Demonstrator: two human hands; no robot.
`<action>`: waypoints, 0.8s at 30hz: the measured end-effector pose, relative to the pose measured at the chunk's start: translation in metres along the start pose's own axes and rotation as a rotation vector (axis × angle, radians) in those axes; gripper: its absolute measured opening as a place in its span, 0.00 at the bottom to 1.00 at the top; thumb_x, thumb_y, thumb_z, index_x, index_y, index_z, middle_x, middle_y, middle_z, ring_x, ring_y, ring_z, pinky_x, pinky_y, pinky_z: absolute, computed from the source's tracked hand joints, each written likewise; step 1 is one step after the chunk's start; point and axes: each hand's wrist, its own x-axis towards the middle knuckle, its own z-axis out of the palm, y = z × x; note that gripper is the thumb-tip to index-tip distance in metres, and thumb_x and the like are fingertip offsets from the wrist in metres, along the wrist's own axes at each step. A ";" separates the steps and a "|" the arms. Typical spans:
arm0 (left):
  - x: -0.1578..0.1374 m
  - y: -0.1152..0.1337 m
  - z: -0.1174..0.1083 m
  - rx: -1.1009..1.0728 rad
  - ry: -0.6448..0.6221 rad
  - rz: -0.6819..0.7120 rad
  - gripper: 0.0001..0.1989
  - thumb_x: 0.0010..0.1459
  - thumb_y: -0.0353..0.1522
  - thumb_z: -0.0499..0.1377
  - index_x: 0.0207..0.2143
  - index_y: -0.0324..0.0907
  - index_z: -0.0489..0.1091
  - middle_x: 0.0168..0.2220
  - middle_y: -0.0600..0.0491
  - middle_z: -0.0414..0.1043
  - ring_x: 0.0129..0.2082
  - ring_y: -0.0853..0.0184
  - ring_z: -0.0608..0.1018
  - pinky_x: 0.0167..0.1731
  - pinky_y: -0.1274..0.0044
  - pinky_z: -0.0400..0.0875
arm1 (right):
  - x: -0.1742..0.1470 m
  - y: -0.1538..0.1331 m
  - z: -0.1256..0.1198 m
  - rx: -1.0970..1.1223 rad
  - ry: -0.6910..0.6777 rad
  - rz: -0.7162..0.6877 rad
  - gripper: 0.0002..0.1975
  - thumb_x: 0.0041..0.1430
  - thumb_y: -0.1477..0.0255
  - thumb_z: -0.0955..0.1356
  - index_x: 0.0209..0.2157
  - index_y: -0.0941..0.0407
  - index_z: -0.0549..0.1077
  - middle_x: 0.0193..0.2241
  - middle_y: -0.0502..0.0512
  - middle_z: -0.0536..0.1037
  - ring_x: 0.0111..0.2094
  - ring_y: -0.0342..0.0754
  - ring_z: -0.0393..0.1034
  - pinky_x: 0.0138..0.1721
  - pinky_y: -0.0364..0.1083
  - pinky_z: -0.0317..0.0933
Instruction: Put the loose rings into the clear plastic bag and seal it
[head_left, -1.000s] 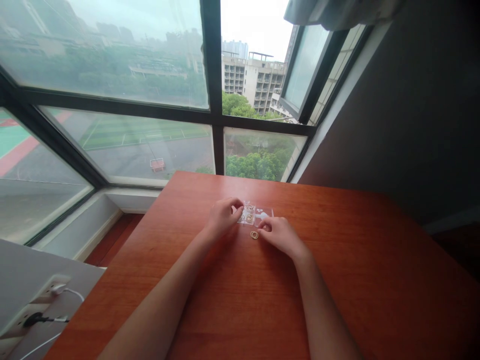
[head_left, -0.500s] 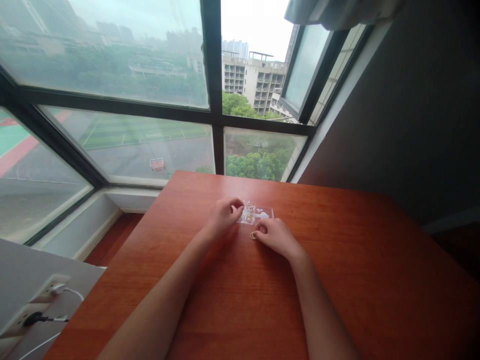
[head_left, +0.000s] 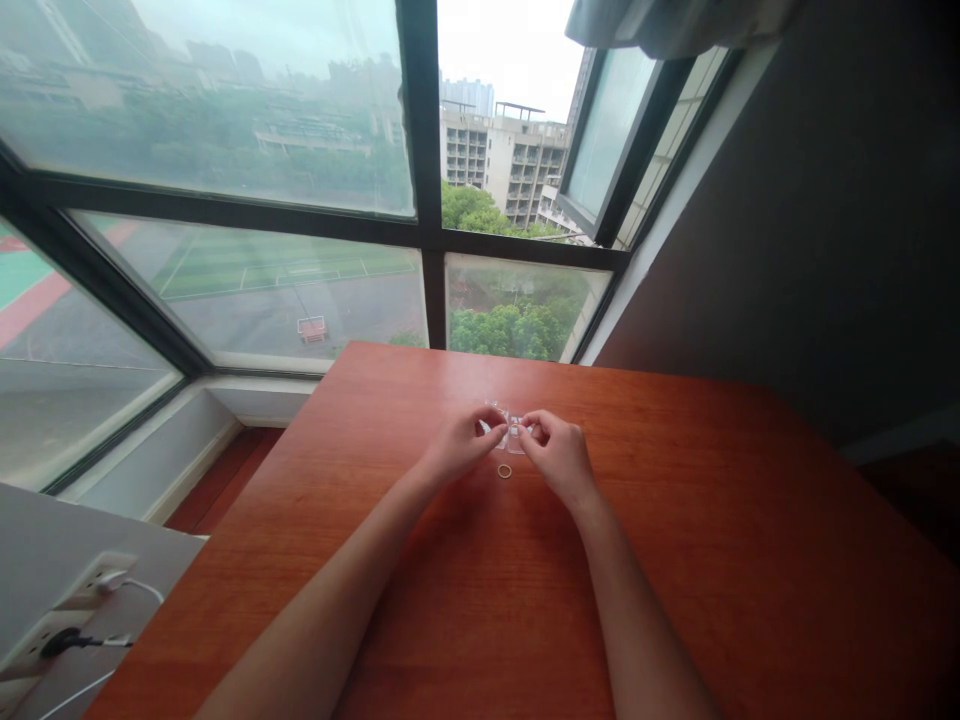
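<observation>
My left hand (head_left: 474, 438) is pinched closed above the left part of a clear plastic box (head_left: 517, 447). Its fingertips hide whatever is between them. Facing it, my right hand (head_left: 556, 450) is also closed, thumb against fingers, over the box's right part. What it pinches is mostly covered; it appears to be a small ring picked up from the tabletop. The fingertips of both hands nearly meet. A thin pale-gold ring (head_left: 505, 471) lies flat on the table just in front of the box, touched by neither hand.
The reddish-brown wooden table (head_left: 465, 620) reaches to large framed windows (head_left: 322, 280). On the right is a dark wall (head_left: 810, 230). Sockets with plugs and cables (head_left: 75, 635) are at the lower left, beyond the table's edge.
My right hand has moved up and away from the table, from beside the rings to the box. One ring remains where two overlapped. My left hand has shifted slightly right, towards it.
</observation>
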 end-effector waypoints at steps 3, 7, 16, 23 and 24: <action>-0.001 0.005 0.001 -0.053 -0.021 -0.018 0.09 0.55 0.34 0.58 0.31 0.38 0.74 0.28 0.53 0.75 0.25 0.72 0.71 0.26 0.81 0.64 | 0.000 -0.002 0.000 0.011 0.001 -0.008 0.06 0.55 0.68 0.66 0.30 0.55 0.74 0.17 0.45 0.68 0.20 0.41 0.62 0.26 0.39 0.52; -0.001 0.006 0.002 -0.054 -0.023 -0.005 0.08 0.54 0.34 0.59 0.30 0.38 0.74 0.28 0.53 0.75 0.25 0.72 0.71 0.26 0.81 0.65 | 0.000 -0.004 0.000 0.029 -0.007 -0.015 0.07 0.55 0.67 0.66 0.30 0.55 0.74 0.17 0.45 0.69 0.21 0.41 0.62 0.25 0.39 0.53; 0.001 -0.006 0.000 0.099 0.043 0.014 0.06 0.54 0.32 0.59 0.28 0.38 0.72 0.28 0.53 0.75 0.25 0.72 0.71 0.27 0.80 0.64 | 0.001 0.003 0.000 0.009 -0.027 0.014 0.07 0.55 0.68 0.66 0.31 0.55 0.75 0.18 0.46 0.71 0.22 0.42 0.64 0.27 0.40 0.54; 0.000 -0.010 -0.005 0.225 0.057 0.042 0.04 0.54 0.31 0.58 0.29 0.40 0.72 0.29 0.54 0.75 0.25 0.71 0.72 0.28 0.80 0.64 | 0.001 0.004 -0.001 -0.042 -0.079 0.029 0.06 0.54 0.68 0.67 0.30 0.53 0.76 0.18 0.46 0.71 0.22 0.42 0.64 0.26 0.40 0.52; -0.001 -0.010 -0.005 0.245 0.061 0.051 0.03 0.53 0.30 0.58 0.29 0.40 0.72 0.29 0.54 0.75 0.26 0.71 0.72 0.28 0.80 0.64 | 0.001 0.004 -0.001 -0.048 -0.089 0.029 0.06 0.54 0.68 0.67 0.30 0.53 0.76 0.18 0.46 0.71 0.22 0.42 0.64 0.27 0.40 0.52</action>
